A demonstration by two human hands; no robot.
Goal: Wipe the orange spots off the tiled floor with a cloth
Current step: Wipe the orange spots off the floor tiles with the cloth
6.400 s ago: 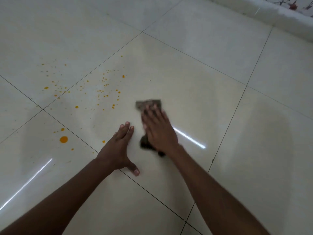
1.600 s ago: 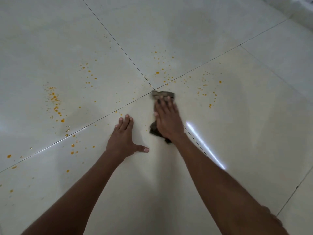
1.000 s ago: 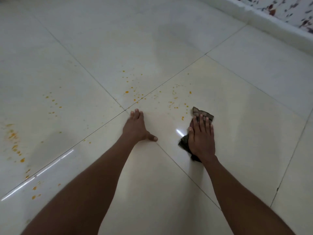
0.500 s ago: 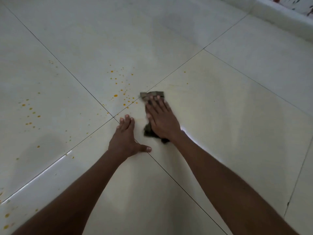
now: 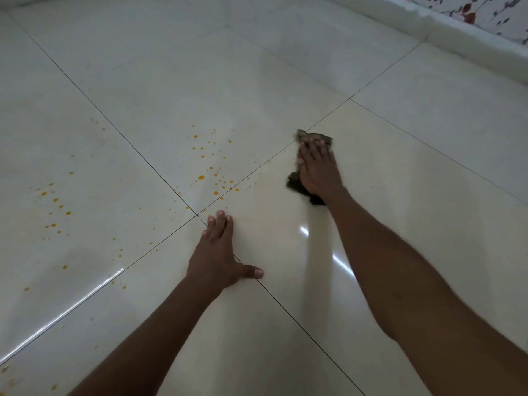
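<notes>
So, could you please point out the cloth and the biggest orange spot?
cloth (image 5: 314,136): head view, far edge beyond the fingertips.
biggest orange spot (image 5: 201,177): head view, its centre.

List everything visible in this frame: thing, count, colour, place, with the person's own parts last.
cloth: one, dark brownish-green, flat on the floor right of centre, mostly covered by a hand.
orange spots: many, orange, scattered over the tiles left of the cloth, out to the left edge and bottom left corner.
tiled floor: large glossy cream tiles with thin dark grout lines, filling the view.
skirting ledge: one, white, top right along the wall.
patterned wall: pale with red and dark floral marks, top right corner.
left hand: one, fingers straight, flat on the floor at a grout crossing.
right hand: one, fingers straight, pressing on the cloth.
</notes>
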